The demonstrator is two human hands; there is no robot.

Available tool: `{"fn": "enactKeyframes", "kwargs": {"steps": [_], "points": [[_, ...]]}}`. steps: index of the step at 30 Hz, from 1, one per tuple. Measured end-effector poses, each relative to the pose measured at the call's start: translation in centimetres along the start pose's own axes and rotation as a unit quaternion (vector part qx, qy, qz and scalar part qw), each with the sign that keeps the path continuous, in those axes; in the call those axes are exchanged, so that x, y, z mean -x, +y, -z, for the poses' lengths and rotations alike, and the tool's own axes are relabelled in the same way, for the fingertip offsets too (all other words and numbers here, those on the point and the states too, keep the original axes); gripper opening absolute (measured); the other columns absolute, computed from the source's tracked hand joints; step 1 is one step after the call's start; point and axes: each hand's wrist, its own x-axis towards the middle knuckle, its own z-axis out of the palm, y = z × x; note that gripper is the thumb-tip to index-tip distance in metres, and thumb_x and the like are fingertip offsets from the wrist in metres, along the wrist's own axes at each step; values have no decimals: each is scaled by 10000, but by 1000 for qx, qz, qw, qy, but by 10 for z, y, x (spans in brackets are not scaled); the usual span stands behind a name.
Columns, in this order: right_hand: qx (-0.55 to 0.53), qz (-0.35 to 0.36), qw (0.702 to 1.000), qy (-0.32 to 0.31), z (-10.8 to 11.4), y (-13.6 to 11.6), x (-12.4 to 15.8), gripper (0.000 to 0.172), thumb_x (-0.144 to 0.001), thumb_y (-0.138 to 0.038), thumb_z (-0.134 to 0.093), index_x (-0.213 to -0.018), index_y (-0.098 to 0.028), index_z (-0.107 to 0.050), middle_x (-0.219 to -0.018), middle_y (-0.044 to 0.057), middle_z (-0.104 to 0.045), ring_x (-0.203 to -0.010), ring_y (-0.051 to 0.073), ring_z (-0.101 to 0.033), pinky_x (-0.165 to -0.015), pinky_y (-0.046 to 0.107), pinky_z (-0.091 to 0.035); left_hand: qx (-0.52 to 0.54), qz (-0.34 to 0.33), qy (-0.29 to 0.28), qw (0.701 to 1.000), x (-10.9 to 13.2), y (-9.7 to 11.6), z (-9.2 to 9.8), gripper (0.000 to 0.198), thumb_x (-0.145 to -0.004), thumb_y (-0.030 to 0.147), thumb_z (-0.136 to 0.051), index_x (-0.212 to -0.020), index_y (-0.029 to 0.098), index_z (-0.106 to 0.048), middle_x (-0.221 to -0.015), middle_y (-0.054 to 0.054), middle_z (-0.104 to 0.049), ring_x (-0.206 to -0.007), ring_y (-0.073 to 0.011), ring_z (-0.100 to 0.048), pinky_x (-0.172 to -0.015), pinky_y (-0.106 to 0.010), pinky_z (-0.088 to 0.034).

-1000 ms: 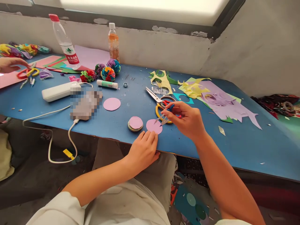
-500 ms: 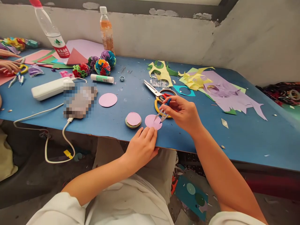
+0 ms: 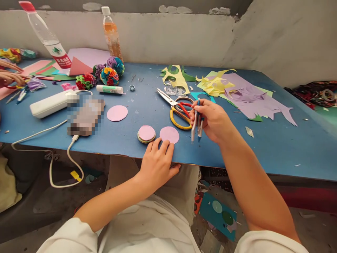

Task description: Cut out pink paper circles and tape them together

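My right hand [image 3: 210, 117] is closed around the top of a drawing compass [image 3: 199, 130], its legs pointing down above the blue table. A flat pink paper circle [image 3: 169, 134] lies near the table's front edge. Resting on its near edge are the outstretched fingers of my left hand [image 3: 158, 158]. Just left of it sits a small stack of paper circles [image 3: 146, 133] topped with pink. Another pink circle [image 3: 117, 113] lies farther left. Scissors [image 3: 175, 105] with red and yellow handles lie behind the compass, partly hidden by my right hand.
A phone [image 3: 86, 117] on a white cable and a power bank [image 3: 52, 103] lie left, near a glue stick [image 3: 110, 89]. Paper scraps [image 3: 244, 96] spread at the back right. Two bottles and paper flower balls [image 3: 109, 76] stand behind. Another person's hands [image 3: 10, 74] work at far left.
The compass has lifted off the pink circle and moved right with my right hand, its legs now closer together. My left hand stays at the circle's edge.
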Motion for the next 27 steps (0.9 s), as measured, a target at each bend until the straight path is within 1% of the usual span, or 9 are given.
{"fn": "enactKeyframes", "kwargs": {"steps": [2,3,4,6,9,12,15,19,27], "points": [[-30,-105,992,-67,7,-2,2,43,-787,-201,-578,-770,-199,-539,-574,-38,-545,-479,87,-497,-578,254,-527,10,15,-11,1000,-2,2,1,519,-796,443,-604,-1183,98,-580,-1200,-124,-630,-1148,-324,-530,-932,-414,-441],[-31,-141,985,-97,9,-3,3,31,-782,-189,-584,-776,-191,-554,-571,-34,-544,-488,90,-503,-639,284,-552,13,19,-15,1000,-3,3,2,523,-792,446,-608,-1179,96,-577,-1199,-126,-628,-1148,-326,-529,-928,-417,-440],[-31,-161,980,-113,11,-3,5,22,-781,-179,-586,-779,-186,-565,-566,-32,-542,-494,92,-503,-693,309,-565,15,21,-18,999,-3,4,2,519,-792,443,-609,-1177,96,-575,-1200,-126,-625,-1148,-325,-528,-926,-418,-439],[-45,-181,975,-123,13,-2,7,20,-794,-170,-575,-787,-188,-578,-557,-36,-528,-501,90,-492,-756,329,-569,18,22,-21,999,-4,4,2,496,-800,431,-603,-1168,101,-575,-1197,-120,-623,-1154,-319,-522,-929,-414,-431],[-76,-194,971,-118,12,0,8,56,-818,-162,-540,-799,-191,-583,-548,-42,-511,-480,84,-455,-781,341,-573,21,21,-23,999,-5,3,2,505,-798,465,-603,-1147,101,-582,-1186,-118,-622,-1149,-311,-519,-937,-410,-420],[-99,-202,968,-112,10,2,6,57,-809,-152,-541,-797,-185,-587,-541,-42,-511,-455,78,-439,-793,344,-573,25,17,-20,999,-6,3,3,581,-770,547,-616,-1133,94,-586,-1178,-125,-619,-1126,-305,-525,-937,-409,-415],[-115,-205,966,-105,10,4,4,51,-790,-149,-554,-800,-179,-593,-529,-43,-510,-441,75,-436,-782,344,-577,21,17,-17,999,-8,3,4,628,-750,588,-623,-1132,91,-586,-1169,-132,-620,-1114,-304,-525,-932,-412,-413],[-130,-208,964,-101,12,5,3,57,-791,-158,-555,-817,-180,-601,-517,-46,-498,-443,79,-444,-763,344,-578,21,23,-24,999,-9,3,4,639,-747,600,-623,-1136,95,-582,-1160,-138,-621,-1096,-302,-532,-919,-422,-414],[-138,-207,964,-92,12,9,3,18,-789,-196,-586,-798,-195,-602,-529,-48,-497,-447,89,-448,-727,356,-587,21,25,-23,999,-9,3,3,580,-768,582,-611,-1111,115,-584,-1159,-141,-619,-1072,-292,-542,-893,-423,-430]]}}
